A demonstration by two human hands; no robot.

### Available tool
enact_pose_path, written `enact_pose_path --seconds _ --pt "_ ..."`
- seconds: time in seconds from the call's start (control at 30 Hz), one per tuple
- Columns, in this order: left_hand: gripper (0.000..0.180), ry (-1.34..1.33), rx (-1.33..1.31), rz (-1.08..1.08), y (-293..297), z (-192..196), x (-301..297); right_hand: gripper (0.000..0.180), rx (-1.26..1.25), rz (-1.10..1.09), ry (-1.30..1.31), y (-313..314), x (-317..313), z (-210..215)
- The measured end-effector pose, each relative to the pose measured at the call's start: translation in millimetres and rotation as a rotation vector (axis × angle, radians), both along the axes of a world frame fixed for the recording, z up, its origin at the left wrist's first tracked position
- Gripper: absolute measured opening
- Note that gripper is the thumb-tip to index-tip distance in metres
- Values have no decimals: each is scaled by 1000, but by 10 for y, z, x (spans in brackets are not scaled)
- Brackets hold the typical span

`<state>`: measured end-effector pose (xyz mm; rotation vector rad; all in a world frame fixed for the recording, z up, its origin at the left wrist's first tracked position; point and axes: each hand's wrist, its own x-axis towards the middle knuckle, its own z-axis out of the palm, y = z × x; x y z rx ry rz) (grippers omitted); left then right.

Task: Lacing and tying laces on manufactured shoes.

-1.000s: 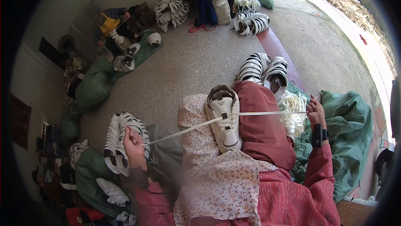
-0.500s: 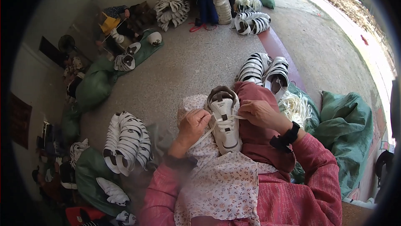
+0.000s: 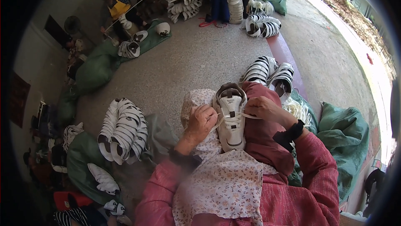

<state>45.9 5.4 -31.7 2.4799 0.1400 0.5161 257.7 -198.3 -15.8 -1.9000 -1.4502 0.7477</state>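
Note:
A white and beige sneaker with a dark brown collar [image 3: 231,132] rests in my lap between my knees, toe toward me. Its pale shoelace [image 3: 252,116] is threaded through the lower eyelets, with loose ends going out to both sides. On the shoe's left side, my left hand [image 3: 200,121] is closed in a pinch on one lace end. Opposite it, my right hand [image 3: 266,109] has its fingers pressed together on the other end. A floral apron [image 3: 217,188] covers my lap under the shoe.
Nested stacks of white shoe uppers stand on the floor at left [image 3: 125,132] and beyond my right knee [image 3: 261,69]. A green sack [image 3: 344,130] and a bundle of pale laces [image 3: 298,113] lie at my right. Other people sit working along the far side and the left.
The view has shifted a little, so the far surroundings sit further right. Both hands keep hold of the lace ends, and the left-hand lace's long hanging tail shows less now.

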Motion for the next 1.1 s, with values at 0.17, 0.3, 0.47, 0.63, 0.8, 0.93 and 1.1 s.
enact_pose_path --seconds 0.17,0.3,0.47,0.63,0.8,0.93,1.1 --pt "16 -31 -14 5 14 -29 57 22 32 2 -150 20 -58 12" --pt "16 -81 141 45 -70 -6 151 23 70 31 -169 70 -98 -12" --pt "12 24 177 -21 52 218 78 23 164 -50 -425 132 -87 182" --pt "30 -119 29 -127 221 342 224 44 321 30 -464 146 -132 335" --pt "27 113 -285 -335 352 328 271 34 242 119 -261 161 -5 265" --pt "28 263 -313 -423 417 364 334 34 170 91 -347 212 -10 288" --pt "28 360 -509 -529 515 405 316 31 357 158 -420 214 32 178"
